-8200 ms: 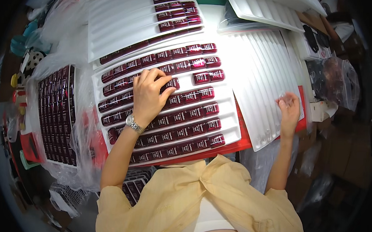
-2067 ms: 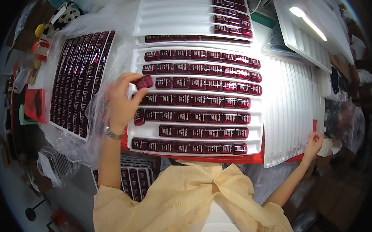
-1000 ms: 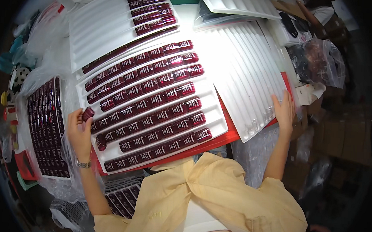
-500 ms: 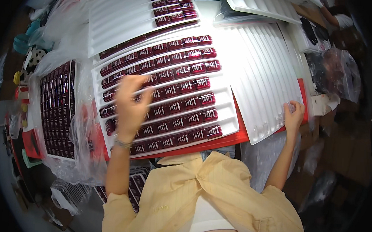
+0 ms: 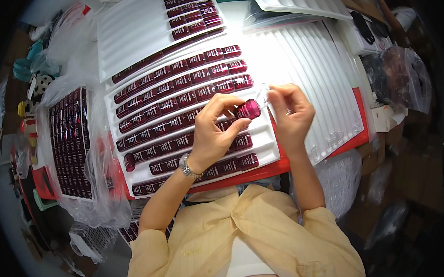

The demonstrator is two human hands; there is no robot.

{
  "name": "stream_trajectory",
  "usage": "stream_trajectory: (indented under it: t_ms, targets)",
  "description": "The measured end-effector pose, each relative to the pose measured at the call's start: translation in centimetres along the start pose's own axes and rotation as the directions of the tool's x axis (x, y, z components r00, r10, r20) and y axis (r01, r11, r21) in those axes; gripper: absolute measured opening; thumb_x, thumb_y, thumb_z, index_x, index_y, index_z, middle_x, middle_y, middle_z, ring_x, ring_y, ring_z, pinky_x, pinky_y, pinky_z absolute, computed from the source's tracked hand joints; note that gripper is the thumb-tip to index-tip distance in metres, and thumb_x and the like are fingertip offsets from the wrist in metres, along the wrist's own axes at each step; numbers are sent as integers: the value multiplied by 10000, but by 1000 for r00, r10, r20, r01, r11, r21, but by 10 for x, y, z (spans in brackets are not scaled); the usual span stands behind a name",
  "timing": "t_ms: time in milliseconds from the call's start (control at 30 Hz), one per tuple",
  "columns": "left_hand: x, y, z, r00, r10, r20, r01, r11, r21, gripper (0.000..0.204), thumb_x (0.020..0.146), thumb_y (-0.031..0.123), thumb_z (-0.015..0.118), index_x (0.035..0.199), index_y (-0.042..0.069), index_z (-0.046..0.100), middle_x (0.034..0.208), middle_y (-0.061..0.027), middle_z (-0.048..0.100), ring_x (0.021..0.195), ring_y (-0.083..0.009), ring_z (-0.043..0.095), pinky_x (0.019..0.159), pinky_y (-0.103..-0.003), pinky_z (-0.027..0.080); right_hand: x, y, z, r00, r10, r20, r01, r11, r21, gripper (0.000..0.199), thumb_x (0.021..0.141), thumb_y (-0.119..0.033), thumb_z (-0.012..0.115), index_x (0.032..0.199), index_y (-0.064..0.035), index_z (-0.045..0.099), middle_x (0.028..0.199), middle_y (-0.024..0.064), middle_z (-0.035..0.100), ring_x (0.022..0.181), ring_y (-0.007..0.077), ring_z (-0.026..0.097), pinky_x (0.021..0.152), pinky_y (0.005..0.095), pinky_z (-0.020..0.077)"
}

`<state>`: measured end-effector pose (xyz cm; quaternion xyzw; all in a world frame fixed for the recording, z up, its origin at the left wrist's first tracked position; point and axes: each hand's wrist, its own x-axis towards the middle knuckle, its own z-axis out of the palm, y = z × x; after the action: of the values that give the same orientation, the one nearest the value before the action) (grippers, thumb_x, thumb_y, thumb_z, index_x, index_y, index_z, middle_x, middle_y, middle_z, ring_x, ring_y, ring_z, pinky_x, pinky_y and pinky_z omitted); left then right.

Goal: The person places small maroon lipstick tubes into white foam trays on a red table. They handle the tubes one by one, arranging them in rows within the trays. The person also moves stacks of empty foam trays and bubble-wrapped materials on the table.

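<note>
The small bottle (image 5: 248, 109) is glossy magenta-red, like the dark red rows filling the white ribbed tray (image 5: 269, 135). Under it lies a red board (image 5: 275, 166). The shirt (image 5: 257, 239) is pale yellow, perhaps faintly striped.

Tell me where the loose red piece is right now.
Head view, centre: the red piece is pinched in the left hand, beside the right hand, above the white tray.

The left hand (image 5: 210, 133) pinches a dark red bottle (image 5: 248, 109) between thumb and fingertips. Just beside them, the right hand (image 5: 292, 114) grips a clear cap (image 5: 264, 93). Below lies a white tray (image 5: 269, 135) of matching bottles.
</note>
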<state>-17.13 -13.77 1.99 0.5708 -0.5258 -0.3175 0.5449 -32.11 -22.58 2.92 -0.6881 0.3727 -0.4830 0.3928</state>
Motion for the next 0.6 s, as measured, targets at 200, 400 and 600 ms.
stream_trajectory:
  t_ms: [200, 400, 600]
  targets:
    - [-5, -11, 5, 992, -75, -105, 62, 990, -126, 273, 746, 12, 736, 997, 12, 627, 945, -71, 602, 784, -125, 592, 715, -232, 486, -13, 3, -1, 948, 106, 301, -94, 994, -55, 154, 856, -143, 677, 933, -16, 639, 645, 26, 563, 526, 59, 422, 487, 227, 353]
    - [21, -25, 14, 987, 159, 29, -136, 724, 676, 275, 699, 185, 770, 928, 78, 659, 925, -38, 566, 915, -211, 506, 823, -358, 354, 11, 33, -40, 893, 421, 161, -446, 878, 175, 199, 953, -97, 469, 989, 37, 612, 728, 15, 584, 636, 48, 487, 556, 208, 392]
    - [0, -12, -25, 998, 65, 26, -60, 596, 801, 373, 690, 207, 784, 1027, 83, 684, 978, -19, 596, 949, -191, 516, 862, -358, 342, 4, 20, -27, 909, 382, 168, -412, 886, 214, 162, 888, 1, 554, 1041, 36, 592, 840, 60, 626, 703, 78, 580, 652, 205, 485]
